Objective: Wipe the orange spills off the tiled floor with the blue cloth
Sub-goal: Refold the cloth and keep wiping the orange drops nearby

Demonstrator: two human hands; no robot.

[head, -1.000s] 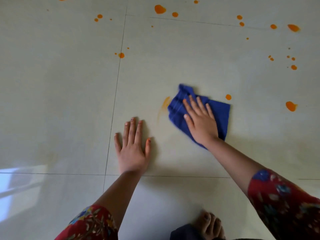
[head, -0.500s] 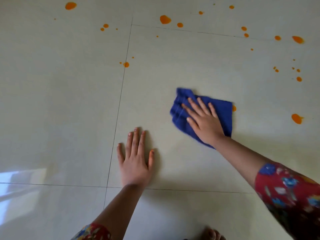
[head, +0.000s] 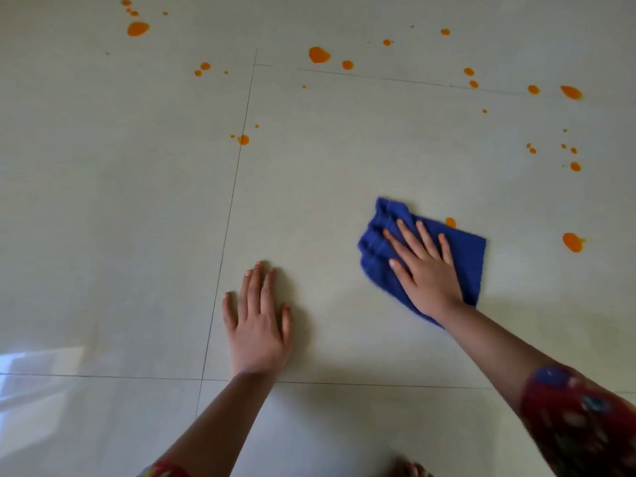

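Now we're mid-wipe: right hand (head: 426,273), fingers (head: 401,241) spread flat on blue cloth (head: 468,259); left hand (head: 256,325) flat. Next: push onto spot (head: 450,222) at cloth's far edge.

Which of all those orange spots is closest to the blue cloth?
The small orange spot peeking out at the far edge of the blue cloth, touching it. The next nearest blob lies apart on bare tile to its right.
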